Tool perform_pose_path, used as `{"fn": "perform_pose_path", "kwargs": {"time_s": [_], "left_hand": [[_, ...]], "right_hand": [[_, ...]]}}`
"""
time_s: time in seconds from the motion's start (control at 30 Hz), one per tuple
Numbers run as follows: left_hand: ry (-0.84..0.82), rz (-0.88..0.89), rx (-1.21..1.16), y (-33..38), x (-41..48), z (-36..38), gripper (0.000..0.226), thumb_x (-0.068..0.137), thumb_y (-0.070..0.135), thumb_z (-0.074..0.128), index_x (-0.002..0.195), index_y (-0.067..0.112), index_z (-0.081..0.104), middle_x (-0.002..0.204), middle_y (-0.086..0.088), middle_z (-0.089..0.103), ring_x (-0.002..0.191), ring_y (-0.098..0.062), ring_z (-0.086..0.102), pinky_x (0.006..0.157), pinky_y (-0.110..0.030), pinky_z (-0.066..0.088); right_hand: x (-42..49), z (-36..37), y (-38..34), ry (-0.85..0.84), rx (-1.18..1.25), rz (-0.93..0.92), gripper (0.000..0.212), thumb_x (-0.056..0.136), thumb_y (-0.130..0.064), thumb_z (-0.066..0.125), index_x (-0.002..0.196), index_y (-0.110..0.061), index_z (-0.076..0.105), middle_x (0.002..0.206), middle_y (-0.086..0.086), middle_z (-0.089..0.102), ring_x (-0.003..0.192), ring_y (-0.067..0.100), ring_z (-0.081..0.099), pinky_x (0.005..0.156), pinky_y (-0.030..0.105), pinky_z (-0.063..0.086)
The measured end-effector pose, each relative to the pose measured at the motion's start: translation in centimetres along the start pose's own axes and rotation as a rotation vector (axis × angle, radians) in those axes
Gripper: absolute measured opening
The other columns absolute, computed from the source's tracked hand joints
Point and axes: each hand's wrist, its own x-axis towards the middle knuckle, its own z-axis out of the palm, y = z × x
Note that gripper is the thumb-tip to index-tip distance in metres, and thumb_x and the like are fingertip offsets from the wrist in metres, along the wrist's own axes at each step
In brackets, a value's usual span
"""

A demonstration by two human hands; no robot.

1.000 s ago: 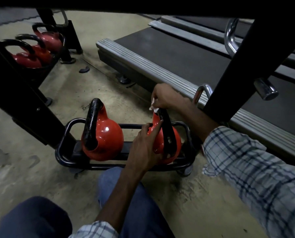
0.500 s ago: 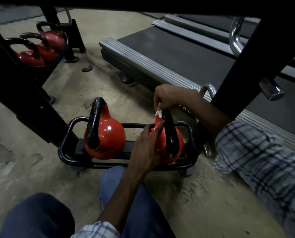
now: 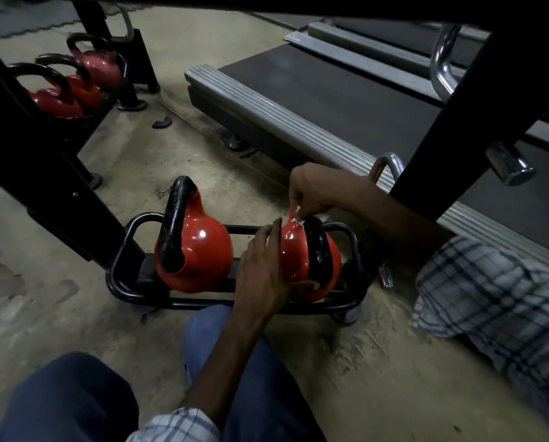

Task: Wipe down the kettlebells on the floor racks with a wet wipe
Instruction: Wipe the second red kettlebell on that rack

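Two red kettlebells with black handles sit in a low black floor rack (image 3: pixel 120 283). The left kettlebell (image 3: pixel 203 260) stands untouched. My left hand (image 3: pixel 263 275) cups the near side of the right kettlebell (image 3: pixel 293 256), fingers spread over its red body. My right hand (image 3: pixel 317 189) pinches a white wet wipe (image 3: pixel 298 216) against the top of that kettlebell's handle (image 3: pixel 317 250). Three more red kettlebells (image 3: pixel 75 87) rest in another rack at the far left.
A treadmill deck (image 3: pixel 330 100) with a ribbed metal side rail runs along the right. Black frame posts (image 3: pixel 37 173) cross at the left and upper right (image 3: pixel 451 138), with a chrome peg (image 3: pixel 509 167). My knees (image 3: pixel 234 378) are close below the rack on the concrete floor.
My right hand has slid the wipe a little down from the handle's top toward the red neck. My left hand has shifted slightly along the kettlebell's side.
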Motion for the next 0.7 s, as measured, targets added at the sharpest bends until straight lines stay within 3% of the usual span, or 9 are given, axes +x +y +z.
{"fn": "perform_pose_path", "kwargs": {"time_s": [0.07,0.17,0.27,0.4,0.57,0.7], "left_hand": [[0.008,0.008,0.03,-0.1,0.2,0.0,0.135,0.055,0.063,0.087,0.159,0.026,0.01,0.159,-0.003,0.029,0.141,-0.022,0.036,0.112,-0.043,0.037],[0.006,0.028,0.043,0.1,0.4,-0.2,0.139,0.054,0.061,0.089,0.159,0.026,0.005,0.158,-0.002,0.028,0.141,-0.021,0.036,0.111,-0.044,0.039],[0.001,0.041,0.03,0.0,0.6,-0.4,0.143,0.054,0.061,0.089,0.159,0.028,-0.001,0.158,-0.003,0.027,0.14,-0.022,0.037,0.11,-0.044,0.038],[-0.013,0.112,-0.03,-0.3,0.8,-0.4,0.136,0.058,0.06,0.085,0.159,0.031,-0.001,0.156,-0.004,0.03,0.135,-0.024,0.043,0.106,-0.046,0.044],[-0.113,0.257,0.193,-0.8,1.3,-0.9,0.14,0.061,0.03,0.093,0.157,0.043,-0.007,0.157,-0.007,0.026,0.133,-0.028,0.045,0.103,-0.044,0.047],[-0.148,0.285,0.233,-1.0,1.5,-1.2,0.137,0.062,0.031,0.093,0.156,0.048,-0.005,0.159,-0.008,0.022,0.139,-0.029,0.038,0.108,-0.045,0.043]], "right_hand": [[-0.8,0.4,0.6,0.146,0.122,0.05,0.006,0.084,-0.019,0.076,0.089,-0.018,0.078,0.087,-0.003,0.074,0.076,0.009,0.068,0.062,0.021,0.051],[-2.3,1.7,0.6,0.321,0.252,0.091,0.01,0.085,-0.017,0.072,0.094,-0.018,0.074,0.086,-0.01,0.065,0.083,0.009,0.065,0.064,0.018,0.045],[-5.6,4.2,-0.8,0.352,0.308,0.071,0.022,0.083,-0.019,0.072,0.104,-0.02,0.068,0.085,-0.01,0.058,0.084,0.012,0.064,0.071,0.027,0.052],[-10.2,8.4,-2.7,0.51,0.245,0.089,0.013,0.085,-0.027,0.072,0.095,-0.018,0.073,0.095,0.002,0.067,0.089,0.02,0.065,0.079,0.037,0.055],[-12.7,14.0,-4.0,0.721,0.351,0.01,0.006,0.09,-0.019,0.071,0.094,-0.017,0.075,0.093,0.0,0.061,0.083,0.017,0.064,0.067,0.026,0.051],[-14.4,17.1,-3.5,0.83,0.553,0.064,0.006,0.087,-0.016,0.079,0.089,-0.016,0.073,0.095,-0.007,0.059,0.084,0.006,0.062,0.071,0.017,0.05]]}}
